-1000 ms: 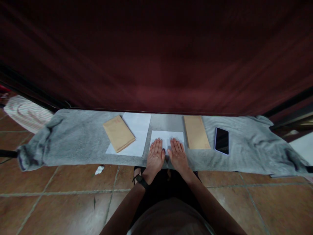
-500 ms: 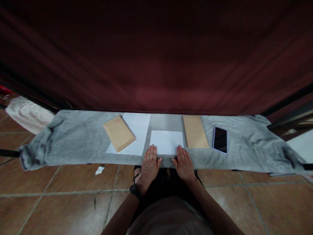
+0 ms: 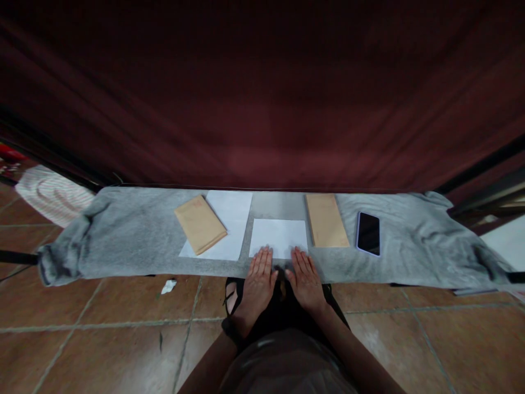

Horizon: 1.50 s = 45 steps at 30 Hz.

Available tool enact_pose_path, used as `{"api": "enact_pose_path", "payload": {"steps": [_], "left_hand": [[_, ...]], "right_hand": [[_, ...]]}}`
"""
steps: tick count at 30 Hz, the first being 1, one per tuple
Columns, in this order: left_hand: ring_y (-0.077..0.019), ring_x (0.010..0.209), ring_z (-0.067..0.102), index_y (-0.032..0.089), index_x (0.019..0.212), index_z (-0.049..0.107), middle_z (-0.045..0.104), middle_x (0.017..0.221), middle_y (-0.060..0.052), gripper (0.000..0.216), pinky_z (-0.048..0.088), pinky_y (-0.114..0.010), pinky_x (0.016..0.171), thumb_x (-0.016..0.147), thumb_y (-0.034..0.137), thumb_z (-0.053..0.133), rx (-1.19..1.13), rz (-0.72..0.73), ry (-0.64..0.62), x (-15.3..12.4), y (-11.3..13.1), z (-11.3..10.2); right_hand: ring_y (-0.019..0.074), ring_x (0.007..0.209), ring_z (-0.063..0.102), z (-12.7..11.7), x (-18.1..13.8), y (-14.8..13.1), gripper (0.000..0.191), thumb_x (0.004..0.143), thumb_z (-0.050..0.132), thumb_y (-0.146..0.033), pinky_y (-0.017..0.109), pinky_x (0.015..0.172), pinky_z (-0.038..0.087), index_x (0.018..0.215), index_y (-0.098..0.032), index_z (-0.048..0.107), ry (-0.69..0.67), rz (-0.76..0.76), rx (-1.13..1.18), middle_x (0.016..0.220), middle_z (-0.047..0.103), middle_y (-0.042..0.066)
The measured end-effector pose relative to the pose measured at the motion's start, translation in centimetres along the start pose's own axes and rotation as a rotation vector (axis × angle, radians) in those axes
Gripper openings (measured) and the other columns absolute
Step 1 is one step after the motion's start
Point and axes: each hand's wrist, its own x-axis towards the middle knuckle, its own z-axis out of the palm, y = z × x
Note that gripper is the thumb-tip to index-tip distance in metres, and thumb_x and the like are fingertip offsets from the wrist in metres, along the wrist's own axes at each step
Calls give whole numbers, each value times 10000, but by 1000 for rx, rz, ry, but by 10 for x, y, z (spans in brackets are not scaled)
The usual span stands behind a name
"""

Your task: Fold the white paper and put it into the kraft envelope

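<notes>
A white sheet of paper (image 3: 279,236), folded or cut small, lies flat in front of me. On its near edge rest the fingertips of my left hand (image 3: 259,278), which is flat with its fingers stretched out. My right hand (image 3: 305,278) lies the same way at the sheet's near right corner, palm down and holding nothing. Just right of the sheet is a brown paper envelope (image 3: 327,221). To the left, a stack of brown envelopes (image 3: 200,224) sits slantwise over a larger white sheet (image 3: 233,219).
Grey cloth (image 3: 135,235) covers the long narrow surface. A phone (image 3: 368,233) with a dark screen lies right of the envelope. Dark red curtain (image 3: 262,120) hangs along the back edge. Below is a tiled floor (image 3: 123,350) with a scrap of white paper (image 3: 168,286).
Both hands have drawn slightly nearer to me and closer together along the small sheet's near edge. The papers, envelopes and phone have stayed in place.
</notes>
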Motion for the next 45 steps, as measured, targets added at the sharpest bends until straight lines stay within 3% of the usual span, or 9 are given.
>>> {"api": "enact_pose_path", "payload": {"steps": [5,12,17,22,26,30,39,42,45], "left_hand": [[-238,1535,255,101,1600,202,334,1633,-145,616,322,-465,1232,1017,223,356,19,43,-49,-3,11,7],[-267,1517,299,83,1585,253,373,1602,-184,604,356,-485,1214,1040,322,361,35,-60,-4,-7,-2,4],[-286,1495,348,85,1580,283,421,1571,-192,588,338,-509,1220,1043,317,338,28,-131,19,-1,-7,-3],[-237,1528,275,153,1609,217,367,1619,-116,586,323,-489,1234,1038,249,308,-72,-16,20,33,-4,-3],[-241,1536,248,124,1577,307,367,1620,-116,567,307,-482,1240,1015,200,306,-82,62,-72,66,-5,7],[-250,1536,247,95,1544,369,355,1623,-127,542,289,-482,1246,1019,223,316,-52,57,-108,80,-15,17],[-268,1512,310,97,1584,275,373,1603,-172,590,334,-494,1219,1041,322,333,-37,-110,60,71,-42,22],[-295,1511,310,82,1557,332,380,1596,-189,575,348,-510,1208,1047,346,346,-12,-136,70,58,-38,19],[-289,1520,290,127,1550,362,378,1606,-148,552,318,-525,1223,1047,354,374,-5,-53,29,41,-31,13]], "right_hand": [[278,1477,378,3,-2,-11,563,1062,374,-398,476,1210,315,1552,-122,382,-59,-53,4,1589,416,141],[300,1471,389,1,-13,6,658,1052,409,-402,488,1200,338,1608,-99,230,13,13,-27,1595,382,181],[324,1473,380,-3,-13,8,644,1059,383,-411,511,1202,328,1587,-58,279,30,79,-34,1588,382,208],[268,1496,348,-4,17,1,565,1077,310,-398,479,1217,323,1577,-134,340,-35,37,48,1598,401,124],[243,1512,314,5,53,-2,530,1079,305,-344,471,1228,303,1552,-118,383,-84,-24,72,1609,384,126],[256,1501,337,16,70,2,502,1065,365,-329,486,1215,311,1518,-126,445,-92,-3,39,1594,405,149],[315,1440,419,28,86,24,523,1050,359,-319,514,1156,347,1516,-94,432,2,127,-36,1571,430,195],[312,1435,414,24,110,31,505,1036,369,-295,499,1180,305,1490,-97,469,-65,116,-43,1568,444,172],[307,1382,461,15,138,37,495,1003,450,-286,496,1196,263,1467,-122,504,-178,107,-38,1518,509,161]]}}
